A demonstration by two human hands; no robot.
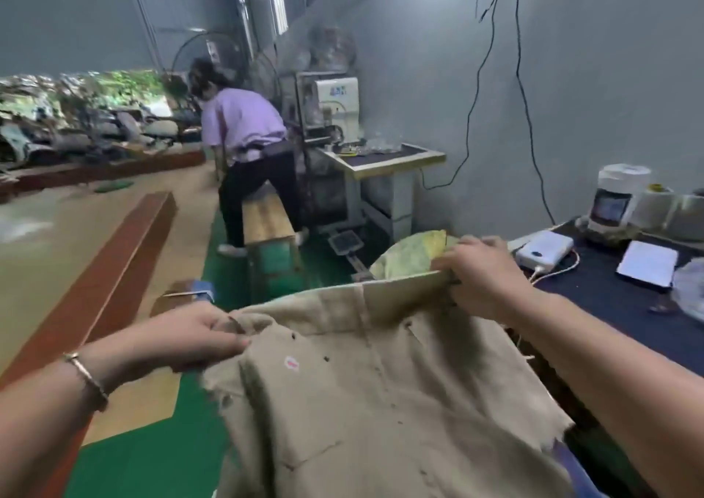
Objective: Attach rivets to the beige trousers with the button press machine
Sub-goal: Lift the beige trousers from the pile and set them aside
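You've got the beige trousers (365,394) held up in the air in front of you, waistband on top, with your left hand (198,335) pinching the left end of the waistband and your right hand (484,275) curled round the right end, which sits higher and further away. The cloth hangs down past the bottom edge of the shot, so the legs are cut off, and its right edge is raggedy and frayed. There's a small round sticker (292,363) on the front plus a few dark dots that could be rivets, too small to tell. The yellowish pocket lining (413,252) pokes up behind your right hand. On your right the dark-topped worktable (609,307) runs close beside your right forearm, carrying a white power bank (544,250) with a cable, a white card (647,265) and a white machine (617,200) at the far end that's blurry. To the left there's open green floor (144,455) and a long brown plank (114,265). Further off a person in a lilac shirt (244,155) bends over by a wooden bench (266,219), next to another white machine (335,105) on its own stand. Two black cables (522,78) dangle down the grey wall.
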